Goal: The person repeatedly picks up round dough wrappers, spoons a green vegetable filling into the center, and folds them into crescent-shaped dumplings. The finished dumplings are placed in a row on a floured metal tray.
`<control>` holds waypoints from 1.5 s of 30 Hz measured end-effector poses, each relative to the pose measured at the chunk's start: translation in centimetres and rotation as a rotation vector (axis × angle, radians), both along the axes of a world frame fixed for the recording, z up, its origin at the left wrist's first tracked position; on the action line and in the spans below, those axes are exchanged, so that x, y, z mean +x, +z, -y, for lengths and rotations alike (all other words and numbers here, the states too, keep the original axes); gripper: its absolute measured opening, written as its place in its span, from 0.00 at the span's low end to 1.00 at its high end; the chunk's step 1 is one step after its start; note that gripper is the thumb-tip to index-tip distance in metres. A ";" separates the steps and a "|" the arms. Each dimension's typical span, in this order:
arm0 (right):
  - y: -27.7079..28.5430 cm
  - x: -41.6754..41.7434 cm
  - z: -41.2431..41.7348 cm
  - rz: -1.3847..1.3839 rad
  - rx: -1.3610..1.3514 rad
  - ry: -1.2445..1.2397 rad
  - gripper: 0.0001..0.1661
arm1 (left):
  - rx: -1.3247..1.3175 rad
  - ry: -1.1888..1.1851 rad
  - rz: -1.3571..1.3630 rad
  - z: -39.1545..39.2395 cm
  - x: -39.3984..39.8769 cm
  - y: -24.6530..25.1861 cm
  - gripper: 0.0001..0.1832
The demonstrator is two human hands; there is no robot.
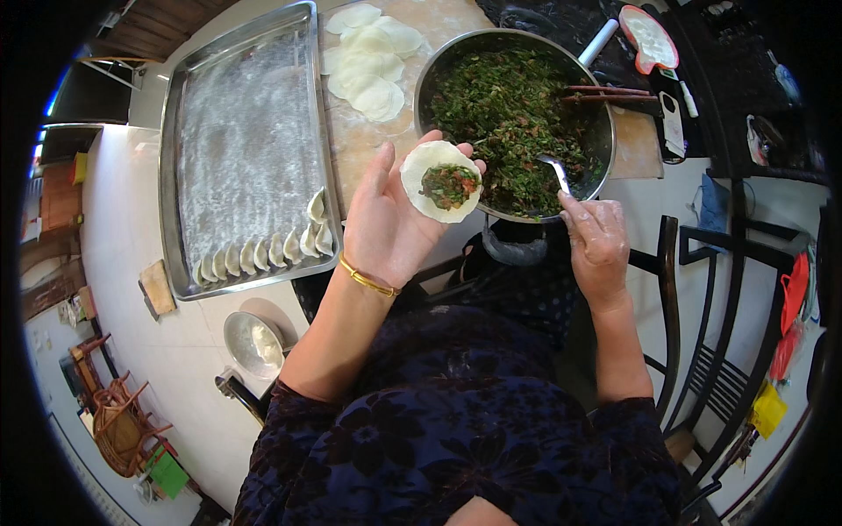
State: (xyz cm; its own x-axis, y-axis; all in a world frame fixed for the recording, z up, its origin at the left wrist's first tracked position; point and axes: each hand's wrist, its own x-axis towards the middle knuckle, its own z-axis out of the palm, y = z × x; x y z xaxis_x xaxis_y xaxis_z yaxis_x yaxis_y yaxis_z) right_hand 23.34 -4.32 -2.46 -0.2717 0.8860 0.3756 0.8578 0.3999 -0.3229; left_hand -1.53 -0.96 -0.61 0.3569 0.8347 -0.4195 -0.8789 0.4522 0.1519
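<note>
On my upturned left hand [401,217] lies a round dumpling wrapper [413,172] with a mound of chopped green and red filling [450,186] at its middle. My right hand [598,240] grips the handle of a metal spoon [560,174], whose bowl end rests at the filling in a large steel pan [424,72]. Chopped greens mixed with reddish bits [506,112] fill much of this pan. A flour-dusted metal tray [247,131] is at the left, with several folded dumplings [262,254] lined along its near edge and right corner. Overlapping wrappers [368,59] lie between tray and pan.
Wooden chopsticks [608,93] lie across the pan's right rim. Beyond it are a white rolling pin [598,43] and a red-rimmed dish of white powder [648,39]. A metal bowl [253,345] sits lower left. Dark chairs [668,296] stand at the right.
</note>
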 end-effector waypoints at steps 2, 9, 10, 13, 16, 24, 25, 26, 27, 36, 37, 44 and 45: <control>0.1 0.5 0.6 0.095 -0.142 -0.023 0.19 | 0.029 -0.038 -0.007 0.0 0.1 0.1 0.29; 3.6 -1.9 1.1 -0.353 0.052 0.368 0.24 | 0.071 -0.331 0.131 1.7 0.8 1.2 0.34; 3.5 -2.5 0.9 -0.367 0.096 0.422 0.21 | 0.071 -0.362 0.159 2.0 1.0 1.4 0.34; 3.5 -3.6 0.2 -0.397 0.198 0.508 0.16 | 0.059 -0.437 0.203 2.8 1.3 1.8 0.35; 3.2 -3.9 -0.2 -0.417 0.236 0.531 0.15 | 0.065 -0.469 0.122 3.2 1.5 2.6 0.37; 4.9 -5.0 -0.3 -0.660 -0.149 0.484 0.09 | 0.633 -0.508 -0.435 4.9 1.7 2.7 0.32; 4.8 -5.1 -0.4 -0.683 -0.184 0.484 0.08 | 0.692 -0.527 -0.538 5.0 1.5 3.1 0.33; 4.7 -5.2 -0.5 -0.666 -0.168 0.495 0.08 | 0.740 -0.547 -0.635 5.0 1.4 3.2 0.31; 4.7 -5.3 -0.5 -0.660 -0.136 0.503 0.09 | 0.797 -0.560 -0.708 4.9 1.3 3.4 0.30; 4.9 -6.0 0.4 -0.703 -0.063 0.454 0.13 | 0.892 -0.539 -0.784 4.8 0.9 4.4 0.27; 5.1 -5.9 0.4 -0.693 -0.069 0.459 0.14 | 0.861 -0.516 -0.811 5.1 0.8 4.9 0.26; 6.2 -5.9 1.3 -0.915 -0.207 0.569 0.11 | 1.219 -0.527 -0.967 4.0 -0.3 2.6 0.31; 6.4 -6.1 1.3 -0.894 -0.224 0.568 0.11 | 1.333 -0.521 -1.083 4.0 -0.6 2.5 0.32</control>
State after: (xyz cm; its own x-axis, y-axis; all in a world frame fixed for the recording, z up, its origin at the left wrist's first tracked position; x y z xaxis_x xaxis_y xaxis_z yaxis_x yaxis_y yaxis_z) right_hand 17.22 -5.63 3.96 -0.3725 0.7901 0.4868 -0.0165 0.5188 -0.8547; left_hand -2.17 -4.92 1.85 0.7183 0.6742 0.1720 0.0271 -0.2742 0.9613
